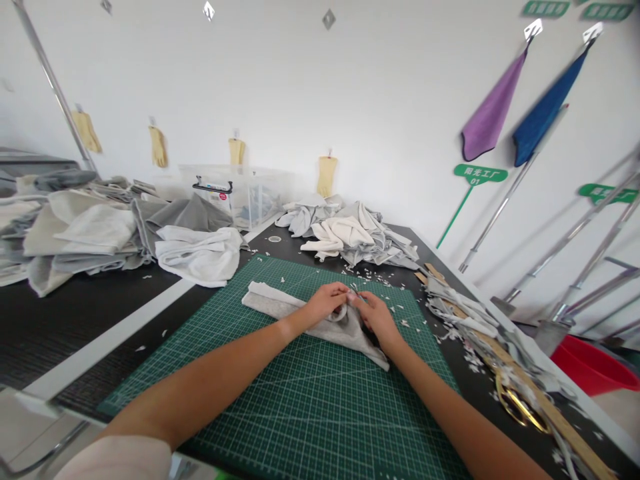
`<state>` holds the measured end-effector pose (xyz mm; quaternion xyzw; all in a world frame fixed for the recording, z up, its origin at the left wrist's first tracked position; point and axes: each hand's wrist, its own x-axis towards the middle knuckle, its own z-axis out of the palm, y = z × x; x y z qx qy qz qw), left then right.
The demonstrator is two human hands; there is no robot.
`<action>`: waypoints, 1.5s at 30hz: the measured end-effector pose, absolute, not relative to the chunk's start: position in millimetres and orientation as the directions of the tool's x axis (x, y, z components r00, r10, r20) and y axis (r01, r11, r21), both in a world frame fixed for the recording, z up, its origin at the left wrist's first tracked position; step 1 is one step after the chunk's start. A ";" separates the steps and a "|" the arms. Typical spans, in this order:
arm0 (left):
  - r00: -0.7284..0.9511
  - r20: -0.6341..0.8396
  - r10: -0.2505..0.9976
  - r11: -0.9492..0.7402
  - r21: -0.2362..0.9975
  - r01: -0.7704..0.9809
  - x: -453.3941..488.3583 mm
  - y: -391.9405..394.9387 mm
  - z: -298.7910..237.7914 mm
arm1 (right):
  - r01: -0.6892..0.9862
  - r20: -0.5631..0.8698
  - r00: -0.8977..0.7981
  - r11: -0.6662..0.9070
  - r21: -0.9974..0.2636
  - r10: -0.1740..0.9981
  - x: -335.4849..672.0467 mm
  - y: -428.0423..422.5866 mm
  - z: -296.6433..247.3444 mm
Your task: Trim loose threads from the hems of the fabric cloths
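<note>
A folded grey cloth with a white edge lies across the green cutting mat. My left hand is closed on a pinched-up, looped part of the cloth, raised from the mat. Right beside it, my right hand is closed, its fingertips meeting the left ones at the cloth. Dark metal tips of what look like small scissors poke out at the right fingers; the rest is hidden by the hand.
Piles of grey and white cloths stand at left and at the back. A clear plastic bin is behind. Gold-handled scissors, a wooden ruler and fabric strips lie at right. White scraps litter the mat and table.
</note>
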<state>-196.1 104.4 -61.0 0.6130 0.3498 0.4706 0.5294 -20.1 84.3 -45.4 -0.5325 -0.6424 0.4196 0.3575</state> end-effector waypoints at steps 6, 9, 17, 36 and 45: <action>0.242 0.284 0.928 -0.299 0.954 0.023 -197.9 106.8 -58.0 | 0.259 -0.037 -0.198 0.016 -0.966 0.979 -20.1 84.5 -45.3; 0.173 0.332 0.927 -0.353 0.929 0.110 -199.8 111.5 -53.4 | 0.261 -0.101 -0.219 -0.041 -0.965 0.970 -20.4 83.5 -40.6; 0.044 0.469 0.882 -0.468 0.861 0.198 -210.1 116.9 -11.9 | 0.374 -0.261 -0.314 -0.134 -0.918 0.913 -22.3 77.5 -30.3; 0.021 0.599 0.801 -0.595 0.790 0.147 -254.7 65.8 118.0 | 0.401 -0.257 -0.420 -0.076 -0.913 0.870 -13.1 68.9 2.3; 0.020 0.611 0.791 -0.611 0.791 -0.024 -258.4 24.3 155.8 | 0.727 0.521 0.102 0.294 -0.620 0.848 -2.6 63.6 53.2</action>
